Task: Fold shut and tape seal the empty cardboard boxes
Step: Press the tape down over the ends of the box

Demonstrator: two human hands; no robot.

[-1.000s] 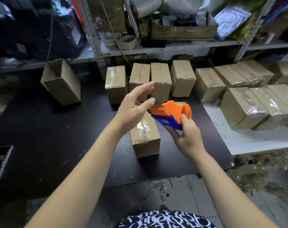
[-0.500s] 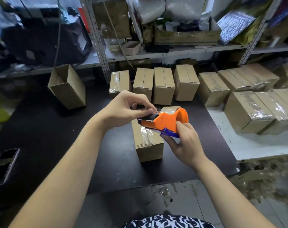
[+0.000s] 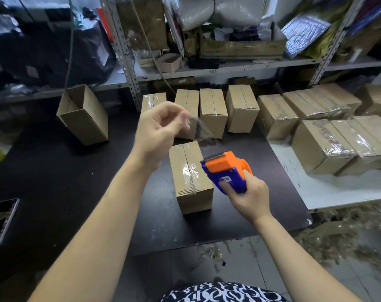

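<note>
Lying with long axis pointing away: box [image 3: 188,171] (taped seam up).

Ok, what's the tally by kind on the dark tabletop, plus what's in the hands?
Shut cardboard boxes: 5
Open cardboard box: 1
Phone: 1
Tape dispenser: 1
Clear tape strip: 1
Total: 9; the corner box by the white tabletop is left out.
</note>
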